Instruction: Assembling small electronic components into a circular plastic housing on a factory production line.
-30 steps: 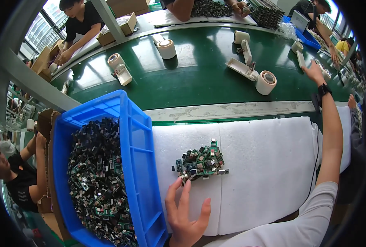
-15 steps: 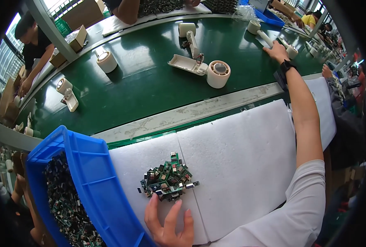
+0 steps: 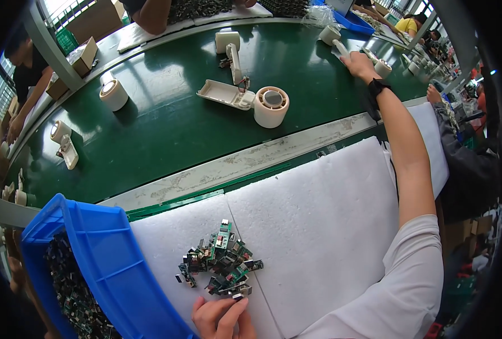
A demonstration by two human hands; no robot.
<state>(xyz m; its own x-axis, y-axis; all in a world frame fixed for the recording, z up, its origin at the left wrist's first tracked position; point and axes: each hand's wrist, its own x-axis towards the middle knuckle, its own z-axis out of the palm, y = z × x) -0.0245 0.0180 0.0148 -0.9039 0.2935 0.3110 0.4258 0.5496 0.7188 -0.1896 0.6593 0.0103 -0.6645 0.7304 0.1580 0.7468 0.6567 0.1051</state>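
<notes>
Near the lower edge, my left hand [image 3: 220, 317] has its fingertips closed on a small circuit board [image 3: 238, 297] at the near side of a heap. That heap of small green circuit boards [image 3: 223, 254] lies on a white foam sheet [image 3: 319, 220]. My right arm reaches far across to the green belt. There my right hand [image 3: 359, 65], with a black band at the wrist, has its fingers closed around the handle of a white hair-dryer-like housing [image 3: 330, 34]. Part of that handle is hidden by the fingers. Another white cylindrical part [image 3: 383, 68] lies just beyond the hand.
A blue bin [image 3: 107, 248] full of small boards stands at the left. On the green belt [image 3: 166, 135] lie an opened white housing [image 3: 271, 107] and other white parts [image 3: 114, 95]. A pale rail [image 3: 251, 152] borders the belt. Other people work across and along it.
My left fingers, spread beside the heap before, have closed on a small board, and the heap's boards have shifted. My right hand stays at the white housing's handle. The whole view has shifted slightly.
</notes>
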